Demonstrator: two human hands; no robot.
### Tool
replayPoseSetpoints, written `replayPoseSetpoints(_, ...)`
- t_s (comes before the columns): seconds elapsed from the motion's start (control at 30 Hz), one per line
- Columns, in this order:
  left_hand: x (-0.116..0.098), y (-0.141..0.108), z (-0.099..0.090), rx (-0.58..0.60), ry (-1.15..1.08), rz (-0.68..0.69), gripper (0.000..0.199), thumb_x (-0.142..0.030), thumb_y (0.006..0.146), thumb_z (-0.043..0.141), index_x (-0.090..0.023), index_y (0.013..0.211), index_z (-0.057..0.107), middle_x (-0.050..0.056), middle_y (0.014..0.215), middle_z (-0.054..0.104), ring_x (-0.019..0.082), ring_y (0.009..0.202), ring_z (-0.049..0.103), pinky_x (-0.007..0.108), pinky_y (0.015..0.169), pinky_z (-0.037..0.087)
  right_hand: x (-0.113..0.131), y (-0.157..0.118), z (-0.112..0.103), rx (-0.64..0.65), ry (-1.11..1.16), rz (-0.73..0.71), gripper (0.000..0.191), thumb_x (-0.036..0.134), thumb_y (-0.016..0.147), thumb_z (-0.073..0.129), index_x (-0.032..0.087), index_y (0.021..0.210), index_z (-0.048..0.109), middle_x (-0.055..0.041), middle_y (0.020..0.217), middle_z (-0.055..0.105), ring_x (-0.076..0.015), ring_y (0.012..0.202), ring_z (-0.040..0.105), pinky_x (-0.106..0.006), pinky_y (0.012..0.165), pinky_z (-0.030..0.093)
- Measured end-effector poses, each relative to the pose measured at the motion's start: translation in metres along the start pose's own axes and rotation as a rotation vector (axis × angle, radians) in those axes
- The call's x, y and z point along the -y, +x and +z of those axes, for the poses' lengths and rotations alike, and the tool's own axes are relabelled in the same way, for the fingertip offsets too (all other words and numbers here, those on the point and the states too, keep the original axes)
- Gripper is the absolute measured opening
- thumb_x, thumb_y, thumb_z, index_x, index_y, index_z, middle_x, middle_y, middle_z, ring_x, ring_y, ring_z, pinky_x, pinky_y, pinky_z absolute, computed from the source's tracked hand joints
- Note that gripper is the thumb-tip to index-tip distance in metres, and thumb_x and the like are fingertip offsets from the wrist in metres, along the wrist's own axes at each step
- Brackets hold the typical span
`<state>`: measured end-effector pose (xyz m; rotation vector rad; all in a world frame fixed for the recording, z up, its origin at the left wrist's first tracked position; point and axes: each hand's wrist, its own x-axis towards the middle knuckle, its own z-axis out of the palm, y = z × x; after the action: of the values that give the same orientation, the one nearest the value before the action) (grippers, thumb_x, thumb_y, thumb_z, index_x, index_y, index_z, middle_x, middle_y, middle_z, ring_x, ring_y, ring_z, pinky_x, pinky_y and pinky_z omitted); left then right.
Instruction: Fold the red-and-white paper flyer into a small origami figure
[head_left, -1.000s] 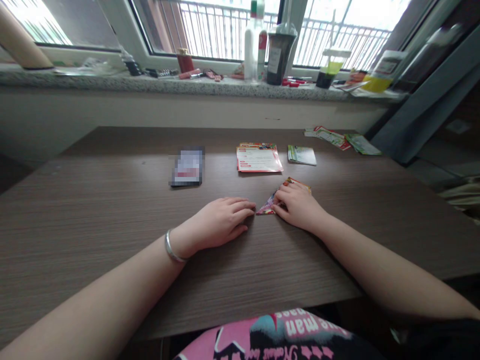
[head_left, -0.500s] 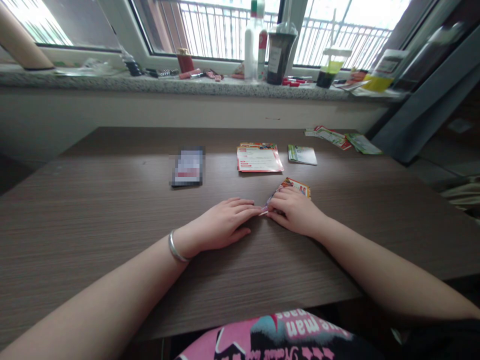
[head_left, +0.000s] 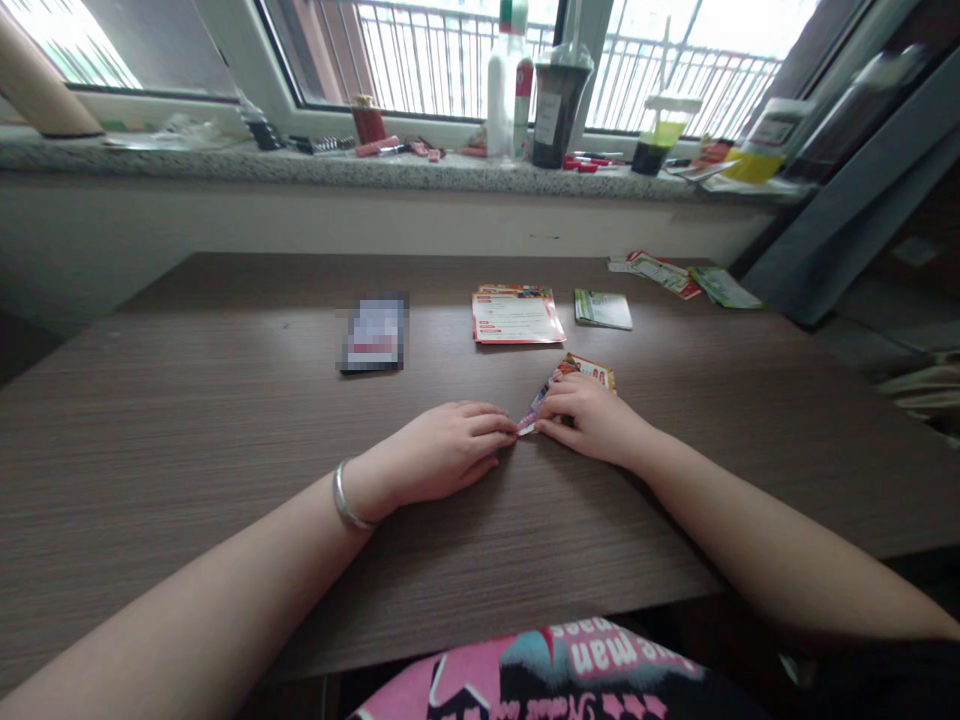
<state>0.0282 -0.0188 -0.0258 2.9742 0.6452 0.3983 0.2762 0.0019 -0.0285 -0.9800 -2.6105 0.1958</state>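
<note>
A colourful printed card (head_left: 591, 368), orange and red at its far end and purple toward its near corner, lies slantwise on the table in front of me. My right hand (head_left: 596, 415) covers its middle, fingers bent and closed over it. At the near left corner, my left hand (head_left: 450, 445) has its fingertips pressed together on the card's pale tip. Its thumb is mostly tucked under. Whether the card is one sheet or folded, I cannot tell. Just beyond it lies a stack of white cards with red borders (head_left: 517, 316).
Right of the stack sits a smaller pile of green-edged cards (head_left: 604, 310). More green and red cards (head_left: 667, 275) lie at the far right of the brown table (head_left: 187, 420). A pixelated flat dark-edged object (head_left: 373, 335) is at left. Bottles and cups line the windowsill (head_left: 435, 172).
My left hand's fingers have curled and its thumb has drawn in at the card's corner. My right hand has shifted very slightly, with more of the card's purple part showing.
</note>
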Motion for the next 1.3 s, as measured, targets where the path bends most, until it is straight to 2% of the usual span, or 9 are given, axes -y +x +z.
replayPoseSetpoints(0.27,0.0,0.0,0.001,0.023,0.031,0.001,0.029,-0.02,0.091,0.051,-0.018,0.118,0.063,0.008,0.122,0.066,0.022,0.114,0.06,0.037,0.098,0.05,0.0,0.003,0.006,-0.023,-0.041,0.066,0.02,0.039,0.086,0.064,0.021,0.08,0.068,-0.0044,0.084,0.069,-0.0205,0.091,0.059,-0.036,0.092,0.038)
replayPoseSetpoints(0.4,-0.003,0.002,0.001,0.038,0.068,-0.029,0.038,-0.024,0.092,0.05,-0.016,0.128,0.057,0.011,0.122,0.065,0.024,0.11,0.061,0.039,0.095,0.052,0.001,0.004,0.008,0.006,-0.029,0.132,0.014,0.033,0.087,0.061,0.021,0.081,0.068,-0.0044,0.086,0.069,-0.0215,0.093,0.059,-0.037,0.092,0.037)
replayPoseSetpoints(0.53,-0.008,0.004,0.003,0.056,0.092,-0.043,0.038,-0.025,0.094,0.047,-0.015,0.13,0.055,0.011,0.117,0.065,0.025,0.109,0.06,0.041,0.095,0.052,0.003,0.007,0.009,0.004,-0.044,0.203,0.014,0.031,0.086,0.061,0.021,0.078,0.068,-0.0043,0.085,0.069,-0.0217,0.092,0.059,-0.038,0.093,0.036)
replayPoseSetpoints(0.93,-0.019,0.006,0.008,0.075,0.194,-0.14,0.044,-0.029,0.097,0.041,-0.011,0.136,0.048,0.012,0.11,0.063,0.025,0.105,0.06,0.04,0.091,0.053,0.0,0.012,0.011,-0.004,-0.057,0.205,0.016,0.036,0.082,0.066,0.021,0.079,0.07,-0.0046,0.082,0.069,-0.0215,0.089,0.059,-0.039,0.094,0.035)
replayPoseSetpoints(1.3,-0.015,0.005,0.006,0.079,0.224,-0.125,0.042,-0.028,0.096,0.042,-0.013,0.134,0.051,0.01,0.107,0.062,0.024,0.1,0.059,0.04,0.091,0.05,0.006,0.014,0.015,0.004,-0.08,0.253,0.02,0.036,0.085,0.064,0.02,0.075,0.07,-0.006,0.083,0.071,-0.0224,0.09,0.06,-0.039,0.092,0.036)
